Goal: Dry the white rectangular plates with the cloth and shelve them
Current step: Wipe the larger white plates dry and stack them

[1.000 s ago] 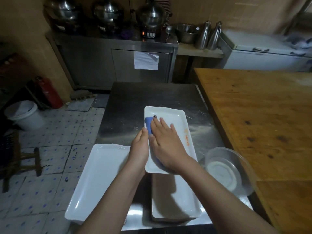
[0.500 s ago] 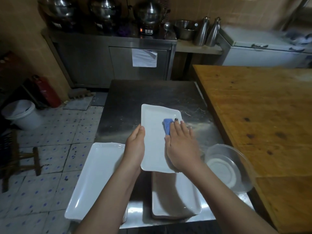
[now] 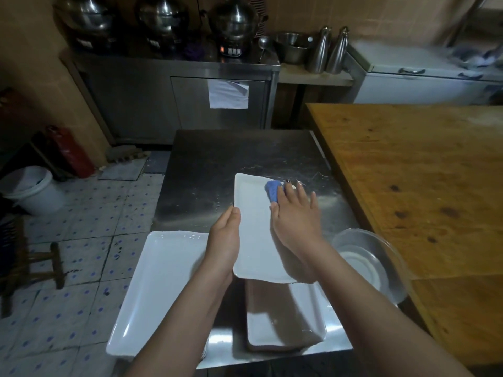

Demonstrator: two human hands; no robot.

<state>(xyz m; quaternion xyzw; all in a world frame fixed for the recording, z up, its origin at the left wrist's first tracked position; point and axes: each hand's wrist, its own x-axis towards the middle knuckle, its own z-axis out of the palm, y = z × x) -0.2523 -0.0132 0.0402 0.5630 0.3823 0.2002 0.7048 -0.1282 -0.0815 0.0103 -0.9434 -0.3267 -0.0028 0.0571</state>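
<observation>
Holds the white rectangular plate point(image 3: 253, 240) over the steel tabletop point(image 3: 217, 164), left edge clamped in the left grip point(image 3: 226, 240). Presses the blue cloth point(image 3: 272, 190) on its far corner with the spread-fingered right grip point(image 3: 296, 221). Risks tipping it, possibly wet, onto the stacked plates point(image 3: 285, 327) below.

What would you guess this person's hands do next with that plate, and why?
Probably the right hand sweeps the blue cloth toward the near end of the white rectangular plate: the cloth sits at the plate's far right corner, with the near stretch uncovered, while the left hand grips the left edge.
</observation>
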